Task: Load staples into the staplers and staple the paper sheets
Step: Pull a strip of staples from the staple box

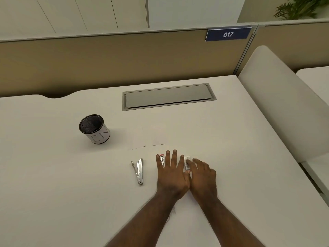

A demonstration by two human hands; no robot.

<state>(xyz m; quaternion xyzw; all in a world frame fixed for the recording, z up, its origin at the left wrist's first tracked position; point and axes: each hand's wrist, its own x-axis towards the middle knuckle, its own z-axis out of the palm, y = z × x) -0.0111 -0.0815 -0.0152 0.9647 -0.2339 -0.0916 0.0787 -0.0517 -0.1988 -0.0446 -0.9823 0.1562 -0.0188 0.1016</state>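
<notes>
At lower centre, the left hand (pixel 170 172) lies flat, fingers spread, over a red-tipped stapler (pixel 162 160), gripping nothing. The right hand (pixel 202 177) fingers a small staple box (pixel 187 162); its hold cannot be told. A silver stapler (pixel 138 171) lies open leftward, below two paper sheets (pixel 148 137).

Silver stapler (pixel 139 171), black mesh cup (pixel 93 128)
</notes>
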